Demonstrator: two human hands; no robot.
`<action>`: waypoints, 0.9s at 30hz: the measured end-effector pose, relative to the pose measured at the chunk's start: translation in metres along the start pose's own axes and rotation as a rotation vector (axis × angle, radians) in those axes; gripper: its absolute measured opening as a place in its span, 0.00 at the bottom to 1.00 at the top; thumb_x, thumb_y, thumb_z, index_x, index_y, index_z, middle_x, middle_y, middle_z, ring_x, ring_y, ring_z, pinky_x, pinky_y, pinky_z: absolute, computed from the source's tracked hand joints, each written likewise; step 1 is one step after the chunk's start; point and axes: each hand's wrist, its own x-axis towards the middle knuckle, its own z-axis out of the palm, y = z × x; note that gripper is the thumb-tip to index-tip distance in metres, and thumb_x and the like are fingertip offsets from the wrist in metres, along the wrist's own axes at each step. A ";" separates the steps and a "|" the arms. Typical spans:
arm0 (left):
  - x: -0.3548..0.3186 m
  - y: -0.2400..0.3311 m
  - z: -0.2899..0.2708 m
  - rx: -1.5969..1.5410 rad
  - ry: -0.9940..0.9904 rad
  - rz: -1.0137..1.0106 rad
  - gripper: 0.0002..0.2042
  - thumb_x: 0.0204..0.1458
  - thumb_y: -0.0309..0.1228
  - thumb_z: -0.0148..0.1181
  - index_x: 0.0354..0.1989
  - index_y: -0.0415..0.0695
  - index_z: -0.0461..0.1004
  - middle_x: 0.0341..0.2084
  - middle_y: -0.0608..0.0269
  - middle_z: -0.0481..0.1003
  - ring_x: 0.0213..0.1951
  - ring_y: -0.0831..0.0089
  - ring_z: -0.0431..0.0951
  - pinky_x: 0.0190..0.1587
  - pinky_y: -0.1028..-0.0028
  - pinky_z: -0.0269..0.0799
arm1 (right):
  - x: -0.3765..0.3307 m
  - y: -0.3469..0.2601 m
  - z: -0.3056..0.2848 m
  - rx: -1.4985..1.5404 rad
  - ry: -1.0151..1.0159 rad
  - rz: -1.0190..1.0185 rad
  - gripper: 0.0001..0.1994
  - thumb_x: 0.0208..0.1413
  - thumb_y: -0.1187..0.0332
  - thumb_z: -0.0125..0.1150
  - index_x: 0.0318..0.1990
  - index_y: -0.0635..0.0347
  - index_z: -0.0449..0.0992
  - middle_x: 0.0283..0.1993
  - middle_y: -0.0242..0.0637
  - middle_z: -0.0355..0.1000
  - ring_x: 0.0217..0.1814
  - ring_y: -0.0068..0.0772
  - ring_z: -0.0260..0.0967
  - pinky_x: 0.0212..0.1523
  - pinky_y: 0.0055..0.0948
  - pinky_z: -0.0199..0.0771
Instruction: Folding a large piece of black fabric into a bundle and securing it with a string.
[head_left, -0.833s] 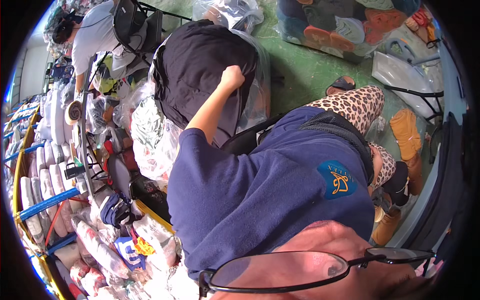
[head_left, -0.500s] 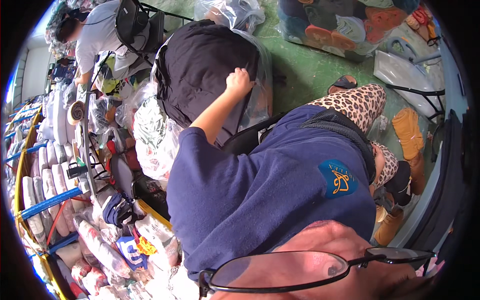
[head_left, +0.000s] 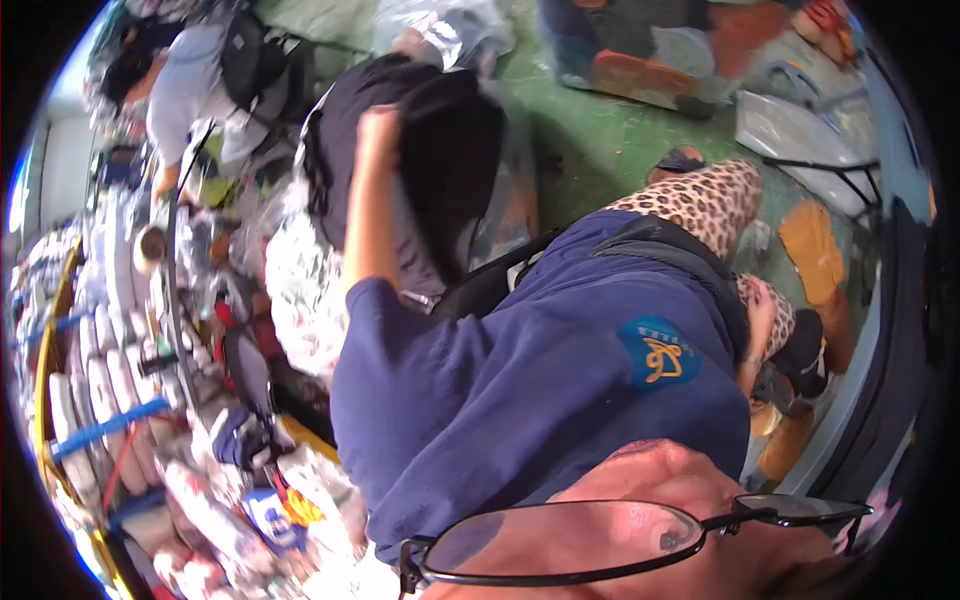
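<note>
Shirt (head_left: pixel 560 400): blue, nearest the camera. Right hand (head_left: pixel 762 318): laid by the leopard-print leg (head_left: pixel 700 200); its grip could not be told. Left hand (head_left: pixel 378 125): raised at arm's length, grip closed in a fist on the black cloth (head_left: pixel 450 160). Cloth: bundled inside a clear bag (head_left: pixel 500 190) on the green floor (head_left: pixel 610 140). Step judged: cloth being pressed into the bag. Next move judged to call for a firm downward push with the bag held steady.

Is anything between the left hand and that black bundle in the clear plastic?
Nothing visible does. The left hand is on the black bundle, fingers curled into its fabric. The clear plastic shows only at the bundle's side.
</note>
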 end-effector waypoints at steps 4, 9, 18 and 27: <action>-0.045 0.099 -0.097 -0.905 0.137 0.268 0.14 0.49 0.33 0.48 0.40 0.37 0.67 0.36 0.59 0.70 0.41 0.72 0.67 0.45 0.76 0.59 | 0.019 -0.060 -0.033 0.296 0.196 -0.037 0.16 0.48 0.73 0.52 0.47 0.61 0.66 0.45 0.39 0.68 0.47 0.31 0.66 0.47 0.26 0.64; -0.165 0.246 -0.084 -0.877 -0.575 0.737 0.04 0.52 0.27 0.46 0.33 0.40 0.65 0.27 0.71 0.65 0.32 0.82 0.63 0.37 0.82 0.58 | 0.022 -0.293 -0.097 0.530 0.152 -0.798 0.42 0.28 0.68 0.69 0.55 0.62 0.53 0.57 0.44 0.53 0.59 0.39 0.51 0.57 0.34 0.52; -0.192 0.370 -0.056 -0.903 -0.951 1.153 0.07 0.47 0.27 0.54 0.31 0.41 0.63 0.18 0.76 0.60 0.20 0.89 0.56 0.22 0.86 0.50 | 0.017 -0.258 -0.089 0.238 0.096 -0.686 0.10 0.45 0.67 0.53 0.34 0.63 0.69 0.33 0.44 0.67 0.35 0.46 0.65 0.34 0.35 0.64; -0.102 0.410 0.049 -0.092 0.024 1.394 0.18 0.30 0.21 0.55 0.36 0.39 0.70 0.29 0.46 0.71 0.36 0.55 0.71 0.38 0.65 0.66 | 0.082 -0.228 -0.118 0.767 0.483 -0.145 0.13 0.53 0.70 0.49 0.43 0.69 0.66 0.41 0.30 0.66 0.46 0.17 0.58 0.49 0.18 0.58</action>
